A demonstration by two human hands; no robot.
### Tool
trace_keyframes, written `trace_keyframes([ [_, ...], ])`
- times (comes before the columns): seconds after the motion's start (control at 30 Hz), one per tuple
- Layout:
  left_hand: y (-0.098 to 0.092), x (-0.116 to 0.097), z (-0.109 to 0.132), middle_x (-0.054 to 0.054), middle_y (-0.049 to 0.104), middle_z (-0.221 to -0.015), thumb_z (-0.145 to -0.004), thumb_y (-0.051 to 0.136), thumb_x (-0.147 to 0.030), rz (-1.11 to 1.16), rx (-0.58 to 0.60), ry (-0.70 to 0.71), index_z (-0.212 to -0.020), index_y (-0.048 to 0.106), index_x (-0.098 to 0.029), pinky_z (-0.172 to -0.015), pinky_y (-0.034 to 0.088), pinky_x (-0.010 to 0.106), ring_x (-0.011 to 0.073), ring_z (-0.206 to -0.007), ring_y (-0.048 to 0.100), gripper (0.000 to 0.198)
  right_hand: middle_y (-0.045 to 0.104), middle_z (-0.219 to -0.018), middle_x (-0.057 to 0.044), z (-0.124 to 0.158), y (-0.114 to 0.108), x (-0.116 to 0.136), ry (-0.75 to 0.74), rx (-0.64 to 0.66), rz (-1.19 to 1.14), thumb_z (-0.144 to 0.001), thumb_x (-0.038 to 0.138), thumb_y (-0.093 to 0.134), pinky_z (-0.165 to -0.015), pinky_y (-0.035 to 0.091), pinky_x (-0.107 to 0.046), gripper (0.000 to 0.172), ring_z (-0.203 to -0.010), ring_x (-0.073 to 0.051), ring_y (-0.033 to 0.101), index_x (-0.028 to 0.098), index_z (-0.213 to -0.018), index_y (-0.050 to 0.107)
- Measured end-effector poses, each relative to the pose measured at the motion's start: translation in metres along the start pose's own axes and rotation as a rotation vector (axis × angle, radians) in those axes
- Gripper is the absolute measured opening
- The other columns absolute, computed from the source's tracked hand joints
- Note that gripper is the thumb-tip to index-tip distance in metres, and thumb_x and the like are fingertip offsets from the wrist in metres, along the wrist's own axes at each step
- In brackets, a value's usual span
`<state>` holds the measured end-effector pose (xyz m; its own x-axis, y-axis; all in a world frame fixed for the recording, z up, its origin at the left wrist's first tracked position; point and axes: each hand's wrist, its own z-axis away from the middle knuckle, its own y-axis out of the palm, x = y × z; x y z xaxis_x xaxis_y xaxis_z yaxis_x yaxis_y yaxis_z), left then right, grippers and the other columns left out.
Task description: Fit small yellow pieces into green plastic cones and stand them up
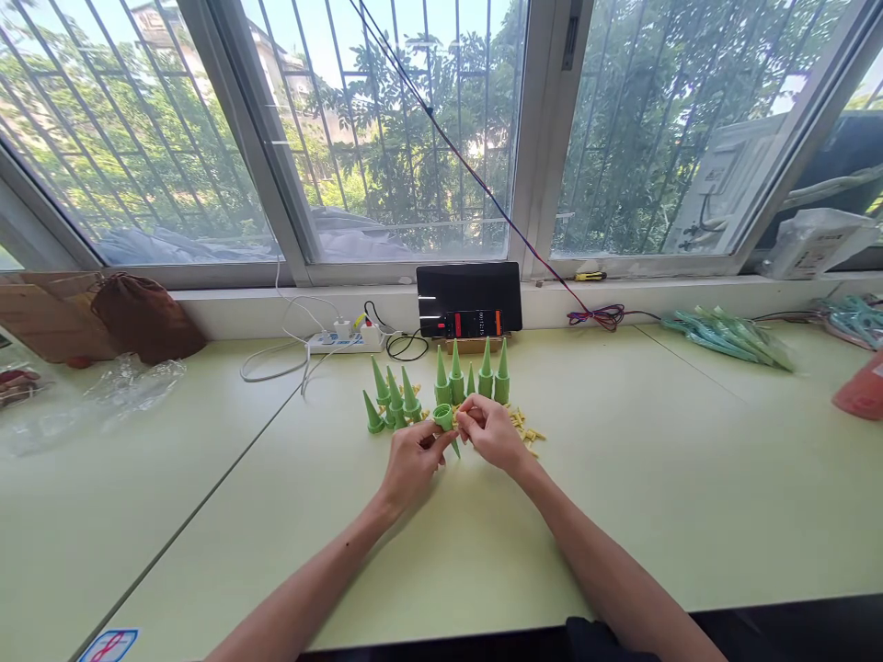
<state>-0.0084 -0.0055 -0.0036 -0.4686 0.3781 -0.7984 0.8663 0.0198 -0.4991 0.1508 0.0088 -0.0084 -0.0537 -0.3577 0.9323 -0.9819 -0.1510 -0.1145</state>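
Observation:
Between my hands is a green cone-shaped plastic piece (443, 417), its round hollow end turned up and its tip pointing down. My left hand (414, 457) grips it near the rim. The fingers of my right hand (488, 432) are pinched together right beside the rim; whatever they hold is too small and covered to make out. Several green cones (395, 400) stand upright to the left, and taller stacked green cones (486, 372) stand behind my hands. Small yellow pieces (525, 430) lie scattered past my right hand, with a few more among the left cones.
A phone (475, 324) showing a timer leans on a dark tablet (469, 280) at the back. Nearby are a power strip (345, 342) and cables. Bagged green items (731, 336) lie at right, a brown pouch (146, 317) and clear plastic (138, 386) at left.

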Motion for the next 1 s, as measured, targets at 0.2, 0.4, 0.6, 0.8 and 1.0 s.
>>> trace_keyframes([
  [0.2, 0.0, -0.007, -0.001, 0.0, 0.059, -0.052, -0.081, 0.063, -0.044, 0.022, 0.022, -0.01, -0.068, 0.065, -0.018, -0.05, 0.04, 0.022, 0.0118, -0.045, 0.054, 0.03, 0.053, -0.059, 0.003, 0.001, 0.003, 0.004, -0.064, -0.074, 0.013, -0.09, 0.038, 0.049, -0.052, 0.04, -0.024, 0.02, -0.054, -0.013, 0.051, 0.022, -0.079, 0.049],
  [0.4, 0.002, -0.008, -0.003, 0.002, 0.064, -0.059, -0.085, 0.056, -0.051, 0.133, 0.018, -0.074, -0.084, 0.068, -0.015, -0.046, 0.044, 0.023, 0.0118, -0.044, 0.054, 0.038, 0.055, -0.063, 0.002, -0.001, 0.0, 0.002, -0.089, -0.175, 0.028, -0.092, 0.042, 0.048, -0.05, 0.039, -0.024, 0.023, -0.053, -0.013, 0.05, 0.021, -0.083, 0.049],
  [0.6, 0.001, -0.006, -0.008, 0.007, 0.063, -0.058, -0.083, 0.052, -0.063, 0.514, 0.079, -0.332, -0.066, 0.065, -0.01, -0.041, 0.043, 0.025, 0.0138, -0.043, 0.056, 0.057, 0.054, -0.063, 0.002, 0.0, -0.001, 0.003, -0.099, -0.169, 0.031, -0.092, 0.043, 0.049, -0.047, 0.035, -0.022, 0.023, -0.049, -0.011, 0.044, 0.021, -0.085, 0.051],
  [0.8, -0.002, 0.0, -0.009, 0.011, 0.065, -0.056, -0.087, 0.039, -0.065, 0.826, 0.353, -0.568, -0.065, 0.067, -0.007, -0.041, 0.041, 0.025, 0.0163, -0.042, 0.059, 0.068, 0.055, -0.064, 0.002, 0.002, 0.003, 0.005, -0.126, -0.074, 0.047, -0.092, 0.04, 0.048, -0.051, 0.037, -0.022, 0.021, -0.054, -0.011, 0.047, 0.021, -0.087, 0.055],
  [1.0, -0.002, 0.008, -0.01, 0.014, 0.069, -0.064, -0.09, 0.037, -0.058, 0.982, 0.468, -0.622, -0.074, 0.071, -0.004, -0.044, 0.041, 0.025, 0.0174, -0.047, 0.062, 0.067, 0.055, -0.066, 0.002, 0.003, 0.002, 0.005, -0.152, -0.051, 0.048, -0.092, 0.037, 0.049, -0.057, 0.042, -0.023, 0.019, -0.059, -0.012, 0.052, 0.02, -0.086, 0.057],
])
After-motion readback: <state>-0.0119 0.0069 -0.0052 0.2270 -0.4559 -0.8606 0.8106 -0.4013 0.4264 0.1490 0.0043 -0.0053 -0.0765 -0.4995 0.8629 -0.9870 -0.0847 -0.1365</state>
